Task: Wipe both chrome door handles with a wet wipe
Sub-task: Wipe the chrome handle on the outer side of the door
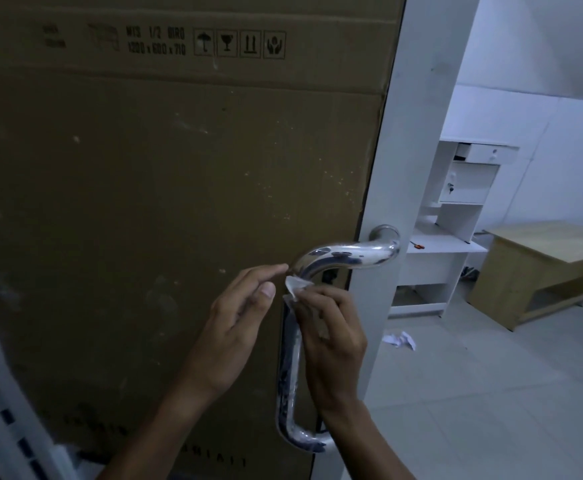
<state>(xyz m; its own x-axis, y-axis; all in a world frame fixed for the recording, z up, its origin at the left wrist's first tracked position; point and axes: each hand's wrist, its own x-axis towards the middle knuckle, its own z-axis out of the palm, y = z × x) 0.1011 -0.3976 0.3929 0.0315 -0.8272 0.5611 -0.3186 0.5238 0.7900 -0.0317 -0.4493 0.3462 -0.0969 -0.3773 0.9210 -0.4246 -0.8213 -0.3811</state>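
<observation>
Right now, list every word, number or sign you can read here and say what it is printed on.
"MTS 1/2 BIRO": top of the cardboard sheet covering the door.
"1200 x 600 x 710": the line below it.
Four handling symbols: umbrella, glass, up arrows, hands; same cardboard.
Faded print left of these: too blurred to read.
Spaced letters near the cardboard's bottom: too dim to read.

shiny chrome handle [335,254] curves down the door; crumpled wet wipe [295,287] pressed against it.

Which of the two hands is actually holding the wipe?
The right hand, low against the chrome door handle, pinches the white wet wipe. The left hand has relaxed, empty fingers beside it.
</observation>
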